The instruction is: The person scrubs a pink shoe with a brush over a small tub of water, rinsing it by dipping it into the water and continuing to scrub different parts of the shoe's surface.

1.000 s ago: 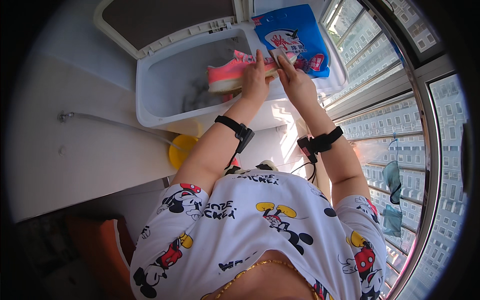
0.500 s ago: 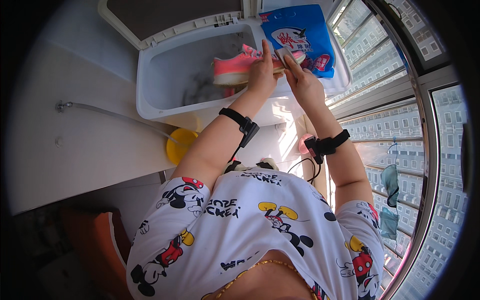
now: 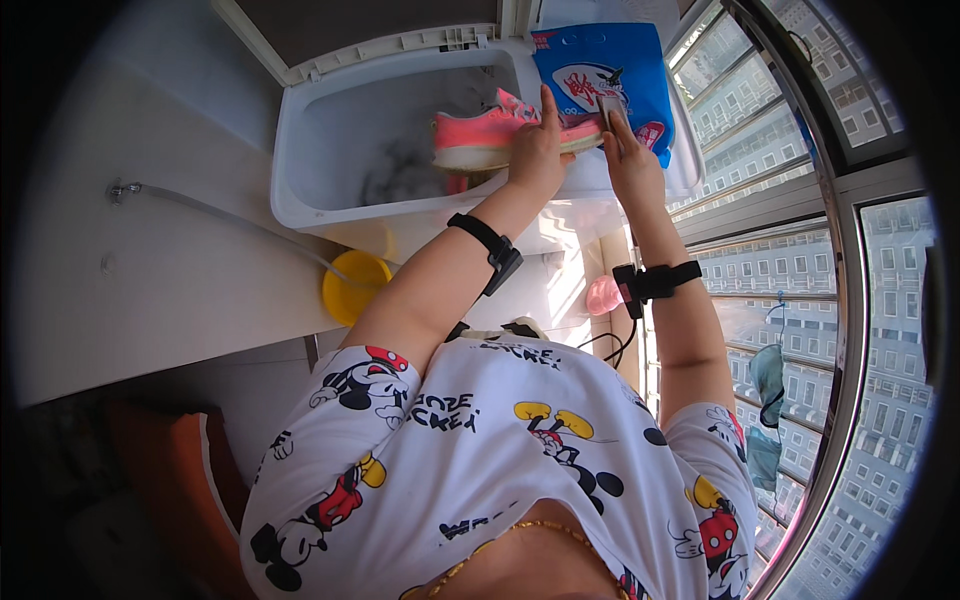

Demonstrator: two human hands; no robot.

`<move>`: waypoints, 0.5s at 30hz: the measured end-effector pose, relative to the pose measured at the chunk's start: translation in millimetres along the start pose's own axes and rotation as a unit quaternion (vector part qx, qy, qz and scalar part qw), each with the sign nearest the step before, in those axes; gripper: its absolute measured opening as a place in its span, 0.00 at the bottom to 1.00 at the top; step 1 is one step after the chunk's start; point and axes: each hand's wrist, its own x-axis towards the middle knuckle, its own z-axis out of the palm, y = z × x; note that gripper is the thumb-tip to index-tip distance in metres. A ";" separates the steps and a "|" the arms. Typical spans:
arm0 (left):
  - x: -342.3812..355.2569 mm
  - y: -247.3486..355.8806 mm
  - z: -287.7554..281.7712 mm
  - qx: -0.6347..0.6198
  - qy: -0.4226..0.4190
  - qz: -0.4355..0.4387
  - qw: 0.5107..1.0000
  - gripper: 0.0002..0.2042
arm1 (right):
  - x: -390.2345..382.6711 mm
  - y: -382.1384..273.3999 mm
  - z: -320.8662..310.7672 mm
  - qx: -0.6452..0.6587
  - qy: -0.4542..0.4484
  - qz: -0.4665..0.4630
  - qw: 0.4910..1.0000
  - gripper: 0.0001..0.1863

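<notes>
A pink sneaker [image 3: 468, 132] with a pale, dirt-marked sole is held sideways over the open tub of a white washing machine [image 3: 282, 180]. My left hand [image 3: 537, 158] grips it around the middle, with the index finger pointing up. My right hand [image 3: 632, 165] pinches a small, flat, greyish piece [image 3: 608, 106] at the toe end of the shoe; its exact kind does not show. Dark, blurry shapes lie inside the tub below the heel. Part of the toe is hidden behind my right fingers.
A blue detergent bag [image 3: 640, 75] stands on the machine's right side, behind my right hand. The machine's lid [image 3: 380, 35] is raised. A hose [image 3: 230, 215] runs from a wall tap to a yellow bucket [image 3: 350, 290]. Barred windows [image 3: 760, 170] line the right.
My right hand has moved slightly right and down with the flat piece, from the upper front of the shoe to its toe tip. My left hand keeps its hold.
</notes>
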 end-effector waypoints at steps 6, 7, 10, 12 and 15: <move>-6.1 -6.9 -1.8 -0.030 -0.013 0.005 0.999 0.55 | -19.7 -38.2 -5.9 -0.008 -0.049 -0.073 0.996 0.19; -7.2 -5.7 -0.9 -0.029 -0.012 0.003 0.999 0.55 | -8.6 -23.3 -7.3 0.012 -0.026 -0.073 0.997 0.19; 0.0 -0.8 2.6 0.004 0.003 0.020 1.000 0.56 | 3.7 12.0 0.1 -0.010 0.009 -0.023 1.000 0.17; -2.2 0.5 -5.4 0.009 -0.033 -0.016 0.999 0.56 | -14.2 -17.9 6.8 -0.002 0.002 -0.060 0.998 0.18; -0.1 -5.4 -10.2 0.000 -0.029 -0.009 1.000 0.55 | -28.0 -40.4 4.3 0.004 -0.028 -0.109 0.994 0.19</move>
